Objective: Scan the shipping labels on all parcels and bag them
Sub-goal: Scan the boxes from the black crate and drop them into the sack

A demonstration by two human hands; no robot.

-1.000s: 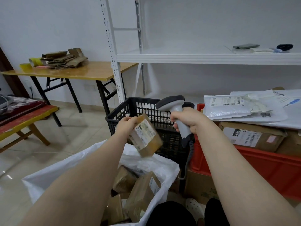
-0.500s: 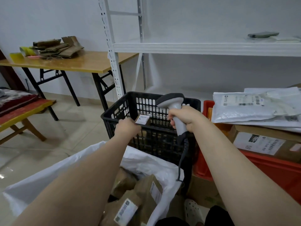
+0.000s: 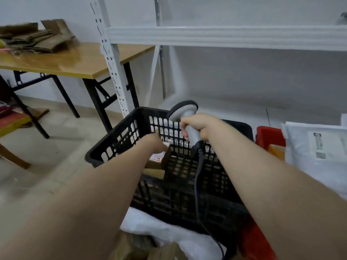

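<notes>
Background stuff: there's a wooden table [image 3: 75, 66] on the left with black folding legs [image 3: 95, 102], and a messy heap of flattened brown cardboard [image 3: 37, 38] sits on its far end. Right next to it is a white metal rack, the perforated upright [image 3: 110, 59] standing just in front of the table's corner, with one long shelf [image 3: 225, 37] running off to the right. Something dark [image 3: 342, 17] sits on that shelf at the far edge, too blurry to make out. There's a plain white wall [image 3: 244, 76] behind and a pale tiled floor [image 3: 47, 166]. A low red-topped bench [image 3: 11, 121] pokes in at the left.
</notes>
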